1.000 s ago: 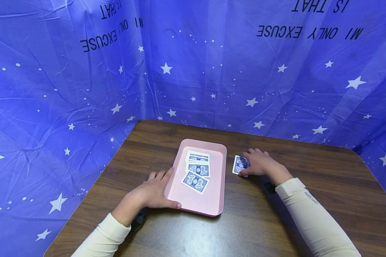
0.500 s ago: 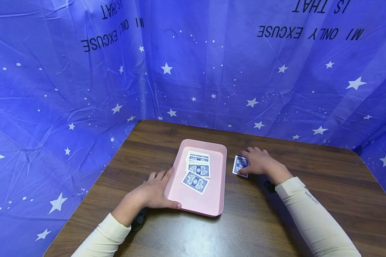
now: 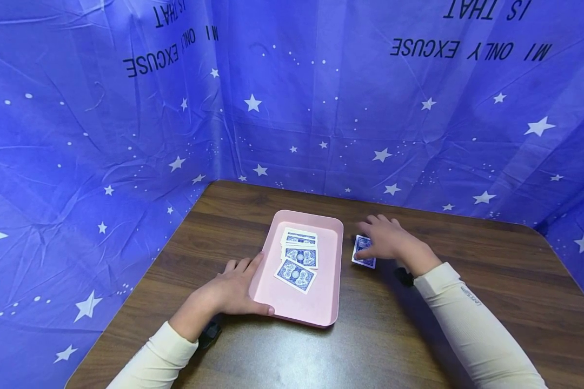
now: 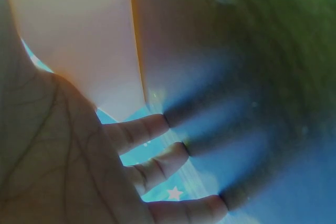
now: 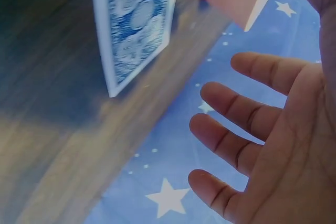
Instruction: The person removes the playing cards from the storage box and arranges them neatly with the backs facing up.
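right hand [image 3: 388, 241]: has lifted off the card deck [image 3: 363, 252], fingers spread, holding nothing.
card deck: face down on the table [image 3: 418, 335], right of the pink tray [image 3: 316, 316].
left hand [image 3: 231, 292]: unchanged, fingers relaxed, steadying the tray's edge.
meaning: deck likely released.

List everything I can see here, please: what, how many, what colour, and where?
tray: one, pink, middle of the table.
cards in the tray: several, blue-backed with white borders, face down, overlapping; exact count unclear.
deck of cards: one small stack, blue-backed, on the table just right of the tray.
table: one, dark brown wood grain.
backdrop: blue cloth with white stars and upside-down black lettering, around the table.
sleeves: two, cream.
left hand: rests against the tray's left edge.
right hand: fingers spread, over the deck.
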A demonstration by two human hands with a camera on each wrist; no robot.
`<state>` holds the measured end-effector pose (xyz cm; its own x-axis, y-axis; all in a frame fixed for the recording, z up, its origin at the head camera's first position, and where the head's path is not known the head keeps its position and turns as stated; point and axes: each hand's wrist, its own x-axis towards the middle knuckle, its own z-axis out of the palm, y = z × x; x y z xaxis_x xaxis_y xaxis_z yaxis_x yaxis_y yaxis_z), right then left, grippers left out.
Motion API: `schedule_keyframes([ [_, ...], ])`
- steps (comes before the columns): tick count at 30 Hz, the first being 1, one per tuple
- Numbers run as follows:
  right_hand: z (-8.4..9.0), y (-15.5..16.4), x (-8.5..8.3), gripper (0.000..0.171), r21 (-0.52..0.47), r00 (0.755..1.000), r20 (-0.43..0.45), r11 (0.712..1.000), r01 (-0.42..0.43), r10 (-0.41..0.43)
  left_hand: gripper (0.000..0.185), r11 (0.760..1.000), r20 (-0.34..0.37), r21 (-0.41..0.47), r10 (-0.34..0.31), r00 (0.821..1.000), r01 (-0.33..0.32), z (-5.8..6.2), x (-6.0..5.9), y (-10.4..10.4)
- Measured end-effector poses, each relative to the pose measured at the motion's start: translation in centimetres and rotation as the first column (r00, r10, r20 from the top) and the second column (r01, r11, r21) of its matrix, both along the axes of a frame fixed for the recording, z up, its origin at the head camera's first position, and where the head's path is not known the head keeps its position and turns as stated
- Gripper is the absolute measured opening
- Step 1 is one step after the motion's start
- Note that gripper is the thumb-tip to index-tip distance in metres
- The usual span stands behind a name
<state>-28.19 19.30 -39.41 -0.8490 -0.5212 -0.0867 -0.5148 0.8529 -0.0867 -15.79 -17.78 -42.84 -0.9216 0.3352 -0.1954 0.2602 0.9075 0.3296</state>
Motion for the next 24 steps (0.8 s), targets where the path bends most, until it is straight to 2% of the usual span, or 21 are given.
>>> schedule_keyframes([
  [9, 1.1, -1.7, 0.2, 0.086, 0.02, 1.0, -0.016, 1.0, -0.019, 0.019, 0.133, 1.0, 0.003, -0.015, 0.001, 1.0, -0.001, 0.2, 0.1, 0.0],
  [24, 1.9, -5.2, 0.7, 0.088, 0.053, 0.987, -0.045, 0.987, -0.152, 0.155, 0.135, 1.0, 0.004, -0.02, 0.007, 1.0, -0.007, 0.0, 0.0, 0.0],
])
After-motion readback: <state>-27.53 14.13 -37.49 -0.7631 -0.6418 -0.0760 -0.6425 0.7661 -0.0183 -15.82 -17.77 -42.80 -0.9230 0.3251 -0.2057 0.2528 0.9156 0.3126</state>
